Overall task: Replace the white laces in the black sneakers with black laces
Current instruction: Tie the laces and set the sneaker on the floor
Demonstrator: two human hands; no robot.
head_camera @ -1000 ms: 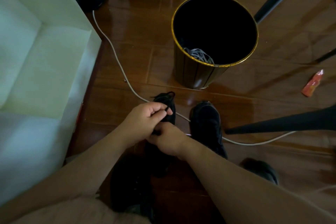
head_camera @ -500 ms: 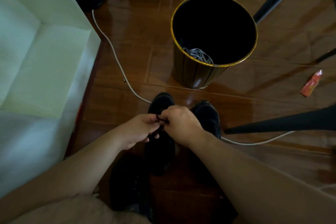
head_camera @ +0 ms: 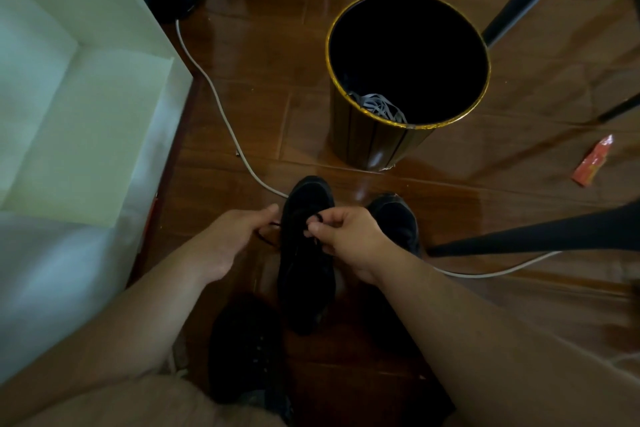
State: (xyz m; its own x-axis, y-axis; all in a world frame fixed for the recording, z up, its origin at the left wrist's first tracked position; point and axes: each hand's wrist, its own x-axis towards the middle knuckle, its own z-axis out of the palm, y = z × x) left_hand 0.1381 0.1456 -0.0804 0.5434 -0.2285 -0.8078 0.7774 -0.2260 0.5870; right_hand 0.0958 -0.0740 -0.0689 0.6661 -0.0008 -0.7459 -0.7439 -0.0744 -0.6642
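A black sneaker (head_camera: 306,274) stands on the wooden floor between my hands, toe pointing away from me. My left hand (head_camera: 228,243) pinches a loop of black lace (head_camera: 265,236) just left of the shoe. My right hand (head_camera: 346,239) pinches the other loop of black lace over the shoe's tongue. A second black sneaker (head_camera: 394,218) sits to the right, partly hidden by my right wrist. White laces (head_camera: 379,107) lie inside the bin.
A dark bin with a gold rim (head_camera: 408,126) stands ahead of the shoes. A white cable (head_camera: 221,107) crosses the floor. A white cabinet (head_camera: 86,107) fills the left. Black furniture legs (head_camera: 540,232) reach in from the right. An orange wrapper (head_camera: 592,161) lies far right. Another dark shoe (head_camera: 249,350) sits near my knee.
My hands were bunched together over the shoe; now they have drawn apart, the left going left and the right going right, each pulling a lace loop.
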